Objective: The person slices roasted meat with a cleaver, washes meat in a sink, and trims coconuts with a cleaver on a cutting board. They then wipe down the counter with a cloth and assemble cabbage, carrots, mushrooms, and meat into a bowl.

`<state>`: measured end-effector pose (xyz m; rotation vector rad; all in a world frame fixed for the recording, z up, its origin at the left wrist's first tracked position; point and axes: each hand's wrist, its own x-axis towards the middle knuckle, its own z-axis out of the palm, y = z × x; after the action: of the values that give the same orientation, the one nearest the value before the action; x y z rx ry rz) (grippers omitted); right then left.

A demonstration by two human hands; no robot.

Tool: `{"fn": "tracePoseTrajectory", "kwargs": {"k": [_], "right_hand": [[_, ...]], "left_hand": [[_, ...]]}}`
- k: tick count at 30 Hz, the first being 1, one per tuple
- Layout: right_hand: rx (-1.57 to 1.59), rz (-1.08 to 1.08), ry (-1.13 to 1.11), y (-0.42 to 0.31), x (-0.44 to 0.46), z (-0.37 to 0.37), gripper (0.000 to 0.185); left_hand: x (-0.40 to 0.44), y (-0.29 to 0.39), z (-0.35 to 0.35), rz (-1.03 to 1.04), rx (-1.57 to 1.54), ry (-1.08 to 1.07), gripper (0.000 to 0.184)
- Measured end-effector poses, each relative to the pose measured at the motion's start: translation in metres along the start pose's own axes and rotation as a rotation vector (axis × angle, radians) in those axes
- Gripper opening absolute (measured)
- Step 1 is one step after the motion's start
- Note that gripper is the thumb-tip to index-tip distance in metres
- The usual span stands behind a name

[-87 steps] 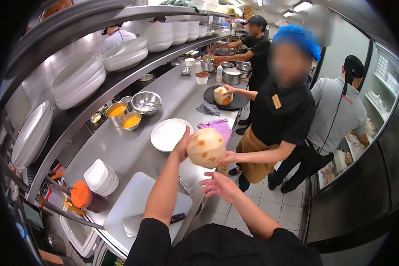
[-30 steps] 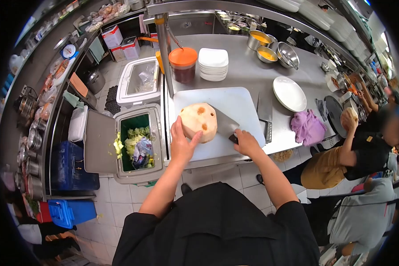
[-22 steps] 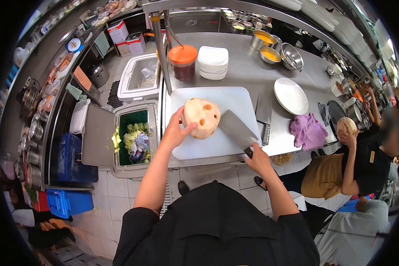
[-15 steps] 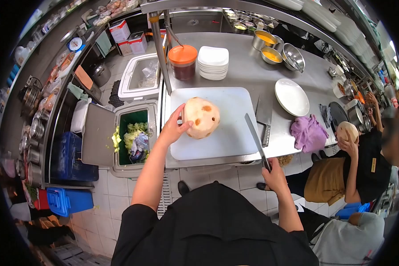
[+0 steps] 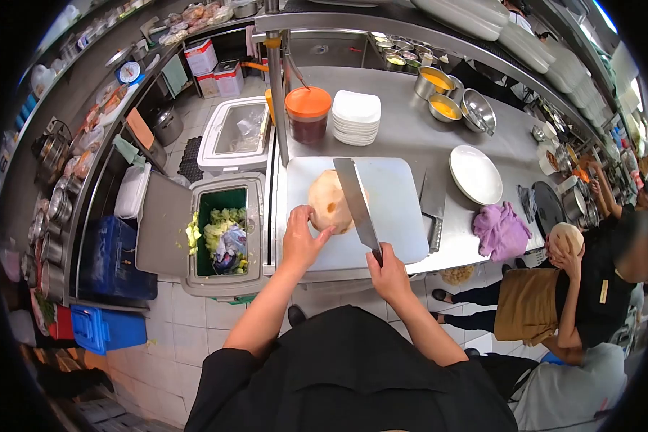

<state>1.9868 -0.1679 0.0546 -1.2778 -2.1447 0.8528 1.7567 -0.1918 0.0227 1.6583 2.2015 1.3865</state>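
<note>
A large, pale, peeled round vegetable (image 5: 325,200) with brown spots rests on the white cutting board (image 5: 392,237). My left hand (image 5: 306,239) grips its near left side, thumb and fingers apart around it. In my right hand (image 5: 390,273) is the handle of a long, broad-bladed knife (image 5: 358,209), at the board's near edge. Its blade points away from me and lies across the vegetable's right side, hiding part of it. Whether the edge touches the vegetable, I cannot tell. A second knife, a cleaver (image 5: 433,205) with a dark handle, lies right of the board.
Behind the board stand an orange-lidded container (image 5: 308,104) and stacked white plates (image 5: 356,115). To the right are a white oval plate (image 5: 475,175) and a purple cloth (image 5: 502,230). An open bin (image 5: 255,216) with scraps stands left. A co-worker (image 5: 590,288) holds another round vegetable.
My right hand has brought the knife left from beside the board to over the vegetable. The vegetable has turned, and my left hand has shifted to its near side.
</note>
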Motion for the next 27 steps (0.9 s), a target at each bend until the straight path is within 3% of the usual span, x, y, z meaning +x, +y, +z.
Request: {"fn": "tracePoseTrajectory", "kwargs": {"k": [2,4,8,10,11,14,16,18,19,20,23,27], "right_hand": [[0.024,-0.006,0.034,0.002,-0.001,-0.002,0.035],[0.126,0.125,-0.036,-0.008,0.003,-0.011,0.034],[0.169,0.025,0.071,-0.053,0.012,-0.065,0.034],[0.422,-0.248,0.273,-0.083,0.016,-0.102,0.029],[0.478,-0.454,0.449,-0.119,0.023,-0.119,0.015],[0.554,-0.940,0.728,-0.174,0.040,-0.155,0.035],[0.775,-0.915,0.931,-0.202,0.046,-0.133,0.036],[0.644,-0.731,0.471,-0.087,0.050,-0.075,0.028],[0.493,-0.173,0.314,-0.002,0.045,-0.005,0.026],[-0.195,0.002,0.019,-0.004,0.045,0.031,0.026],[-0.109,0.086,-0.023,-0.053,0.048,0.004,0.031],[-0.087,0.080,-0.054,-0.050,0.053,-0.002,0.032]], "left_hand": [[0.004,-0.001,-0.004,-0.013,-0.062,-0.012,0.059],[0.006,-0.002,-0.010,-0.042,-0.106,-0.068,0.055],[0.003,-0.009,-0.019,-0.054,-0.135,-0.079,0.050],[-0.006,-0.012,-0.027,-0.157,-0.187,-0.080,0.042],[-0.011,-0.020,-0.028,-0.152,-0.266,-0.015,0.032],[-0.028,-0.042,-0.043,-0.221,-0.306,0.059,0.025],[-0.039,-0.057,-0.047,-0.260,-0.367,0.104,0.021],[-0.047,-0.069,-0.052,-0.294,-0.425,0.143,0.018],[-0.049,-0.072,-0.055,-0.305,-0.430,0.194,0.017],[-0.049,-0.074,-0.055,-0.316,-0.437,0.254,0.016],[-0.044,-0.064,-0.060,-0.364,-0.508,0.234,0.015],[-0.021,-0.045,-0.048,-0.212,-0.501,0.169,0.016]]}}
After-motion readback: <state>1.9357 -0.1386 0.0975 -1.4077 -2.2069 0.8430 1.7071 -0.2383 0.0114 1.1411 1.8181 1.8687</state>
